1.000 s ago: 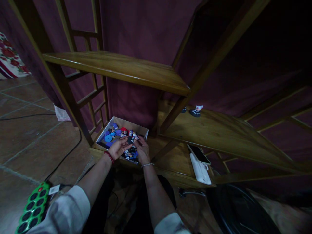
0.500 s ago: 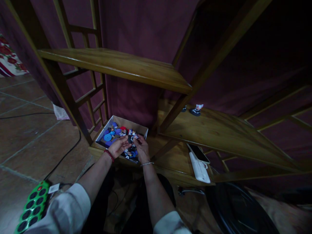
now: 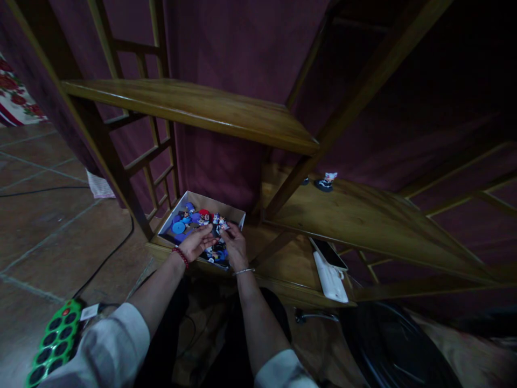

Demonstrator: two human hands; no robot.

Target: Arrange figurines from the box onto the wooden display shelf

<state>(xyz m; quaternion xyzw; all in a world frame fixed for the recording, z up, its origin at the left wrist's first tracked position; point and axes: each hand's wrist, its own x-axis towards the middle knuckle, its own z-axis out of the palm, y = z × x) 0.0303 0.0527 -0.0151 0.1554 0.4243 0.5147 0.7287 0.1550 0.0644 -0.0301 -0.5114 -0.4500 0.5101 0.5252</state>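
The small figurine [image 3: 221, 228], with a pale top and a dark base, is held between the two hands, over the open box. Taking it as the centre of a clock face with twelve at the top of the view, the right hand [image 3: 236, 243] comes in at four o'clock, thumb and fingers pinched on the figurine. The left hand [image 3: 197, 242] sits at eight o'clock, palm partly turned up and fingers loosely curled near the base; whether it also grips I cannot tell.

The box [image 3: 218, 205] has white outer walls and stands on the low shelf [image 3: 297, 264]. In it, a red-topped figure [image 3: 204, 216] lies at ten o'clock and a round blue disc [image 3: 178, 227] at nine. More small toys [image 3: 218, 255] lie at six, partly hidden by the hands.

Farther out, between two and three o'clock, another figurine [image 3: 326, 182] stands upright on the middle shelf [image 3: 351, 215]. Just past three, a phone [image 3: 330, 254] overlaps a white object [image 3: 331, 283] on the low shelf. The upper shelf [image 3: 189, 105] crosses toward eleven, a dark red curtain [image 3: 230, 48] hangs behind at twelve, and a green power strip [image 3: 55, 340] lies on the floor at eight.
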